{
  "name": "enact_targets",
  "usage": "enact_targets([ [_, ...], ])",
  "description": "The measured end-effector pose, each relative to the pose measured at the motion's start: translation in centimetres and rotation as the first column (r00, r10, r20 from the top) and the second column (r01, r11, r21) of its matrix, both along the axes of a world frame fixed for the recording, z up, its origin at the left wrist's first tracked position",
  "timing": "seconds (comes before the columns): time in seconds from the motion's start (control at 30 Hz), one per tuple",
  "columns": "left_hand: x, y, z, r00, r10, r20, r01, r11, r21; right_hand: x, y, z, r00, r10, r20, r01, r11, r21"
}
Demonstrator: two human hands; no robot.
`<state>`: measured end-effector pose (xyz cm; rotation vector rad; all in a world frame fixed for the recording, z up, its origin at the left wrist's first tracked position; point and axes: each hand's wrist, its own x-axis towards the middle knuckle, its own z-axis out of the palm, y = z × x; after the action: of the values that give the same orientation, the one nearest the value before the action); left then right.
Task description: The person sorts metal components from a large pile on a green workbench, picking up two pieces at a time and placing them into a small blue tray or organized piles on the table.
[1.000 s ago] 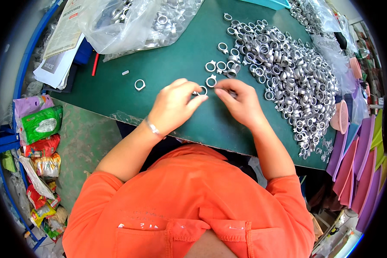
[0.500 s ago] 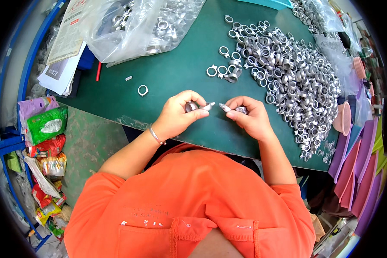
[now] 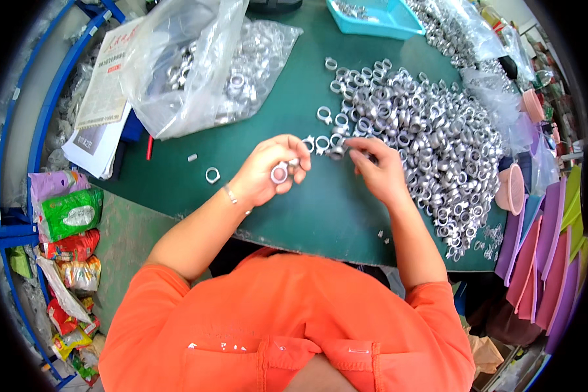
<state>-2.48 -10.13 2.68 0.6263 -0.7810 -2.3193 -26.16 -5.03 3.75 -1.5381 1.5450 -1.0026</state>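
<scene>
My left hand (image 3: pixel 272 171) is closed around metal rings. One grey metal ring (image 3: pixel 279 173) shows its round opening below the fingers, with another piece of metal partly hidden between them. My right hand (image 3: pixel 377 171) is at the near left edge of a large heap of similar rings (image 3: pixel 431 130). Its thumb and index finger are apart, the index fingertip against or just above a loose ring (image 3: pixel 337 152); contact is hard to judge. Its other fingers curl under, partly hidden. A single ring (image 3: pixel 212 174) lies on the green table (image 3: pixel 294 222) left of my left hand.
A clear plastic bag of rings (image 3: pixel 255 78) stands at the far left, beside newspaper (image 3: pixel 108 85) and a red pen (image 3: pixel 149 148). A blue tray (image 3: pixel 379 25) is at the back. Small metal bits (image 3: pixel 383 237) lie near the front edge. A pink basket (image 3: pixel 511 189) borders the heap.
My hands have moved apart. The right one let go of its small pieces, which now lie near the front edge, and reached to the loose rings. My view has shifted, showing more of the tray.
</scene>
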Motion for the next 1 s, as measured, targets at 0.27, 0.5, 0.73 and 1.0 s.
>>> enact_targets([
  [0.27, -7.0, -5.8, -3.2, 0.504, 0.716, 0.482, 0.456, 0.254, -0.853, 2.4, -5.4, -0.8, 0.861, 0.017, -0.508, -0.098, 0.986, -0.134],
  [0.5, -4.6, 0.4, -2.8, 0.601, 0.64, 0.478, 0.477, 0.193, -0.858, 3.2, 1.4, -0.3, 0.893, 0.122, -0.434, -0.172, 0.982, -0.077],
  [0.73, -1.9, 2.6, -1.1, 0.646, 0.681, 0.346, 0.213, 0.275, -0.938, 2.8, 3.7, -0.5, 0.923, 0.145, -0.357, -0.231, 0.95, -0.21],
  [1.0, 1.5, 4.3, -0.1, 0.561, 0.673, 0.483, 0.145, 0.494, -0.857, -0.8, 6.9, 0.0, 0.919, -0.188, 0.348, 0.026, 0.906, 0.422],
])
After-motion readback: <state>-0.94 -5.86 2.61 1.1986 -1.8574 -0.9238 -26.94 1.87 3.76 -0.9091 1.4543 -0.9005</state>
